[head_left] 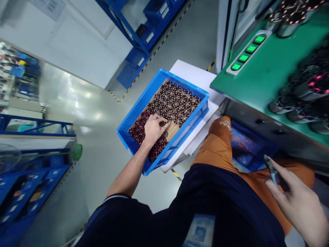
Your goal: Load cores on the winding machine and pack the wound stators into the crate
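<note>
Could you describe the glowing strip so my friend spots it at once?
Find the green tabletop. Near its corner closest to the blue bin lies a slim, pale strip. Four bright green squares glow in a row along it, unlike the round metal parts on the same tabletop.

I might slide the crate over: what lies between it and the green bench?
In the head view, white tabletop lies between the blue crate and green bench.

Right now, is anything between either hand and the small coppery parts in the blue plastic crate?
Nothing visible blocks the left hand, fingertips at the parts. Before the right hand, with its small metal tool, stand an orange-clad knee and the crate wall.
</note>
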`<state>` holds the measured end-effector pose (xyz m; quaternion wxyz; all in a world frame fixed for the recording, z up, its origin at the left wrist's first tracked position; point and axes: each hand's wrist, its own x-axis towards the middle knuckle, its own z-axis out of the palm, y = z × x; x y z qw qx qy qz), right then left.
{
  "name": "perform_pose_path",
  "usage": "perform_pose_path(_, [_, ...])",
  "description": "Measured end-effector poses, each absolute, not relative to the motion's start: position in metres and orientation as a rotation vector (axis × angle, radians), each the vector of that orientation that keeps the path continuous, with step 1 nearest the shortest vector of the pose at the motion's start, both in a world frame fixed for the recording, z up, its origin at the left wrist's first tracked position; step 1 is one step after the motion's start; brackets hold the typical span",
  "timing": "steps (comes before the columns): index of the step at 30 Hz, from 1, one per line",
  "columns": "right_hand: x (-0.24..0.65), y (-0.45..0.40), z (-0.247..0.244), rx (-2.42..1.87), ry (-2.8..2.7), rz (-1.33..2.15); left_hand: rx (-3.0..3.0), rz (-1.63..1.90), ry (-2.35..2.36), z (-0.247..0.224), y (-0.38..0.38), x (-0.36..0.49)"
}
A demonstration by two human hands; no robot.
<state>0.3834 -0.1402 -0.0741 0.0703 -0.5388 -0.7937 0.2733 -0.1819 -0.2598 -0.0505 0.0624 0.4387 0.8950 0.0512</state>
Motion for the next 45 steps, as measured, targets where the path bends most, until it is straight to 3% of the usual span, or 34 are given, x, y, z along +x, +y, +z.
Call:
perform_pose_path(6, [0.375, -0.150, -0.067, -1.611, -2.240, 1.058, 1.370, 0.275, 2.701, -0.007, -0.253, -0.165])
perform_pose_path(11, [0.353, -0.146, -0.046, -1.565, -2.211, 1.182, 1.902, 0.979, 2.328, 0.064, -0.191, -0.105])
perform_pose_path(14, [0.345, -0.145, -0.034, -1.519, -2.214, 1.169, 2.245, 1.143, 1.939, 0.090, -0.126, -0.043])
perform_pose_path(16, [0.347, -0.148, -0.026, -1.504, -2.217, 1.172, 2.439, 1.171, 1.629, 0.089, -0.079, -0.005])
perform_pose_path(23, [0.384, -0.171, -0.024, -1.610, -2.121, 1.095, 2.487, 0.921, 1.579, 0.038, 0.017, 0.032])
perform_pose_path(32, [0.380, -0.192, -0.009, -1.497, -1.920, 1.076, 2.305, 1.488, 1.219, 0.080, -0.076, 0.066])
perform_pose_path(38, [0.365, -0.189, 0.027, -1.397, -1.843, 1.028, 2.123, 1.373, 1.321, 0.050, -0.128, 0.103])
perform_pose_path(45, [0.362, -0.183, 0.016, -1.344, -1.845, 1.186, 2.089, 1.351, 1.319, 0.031, -0.137, 0.106])
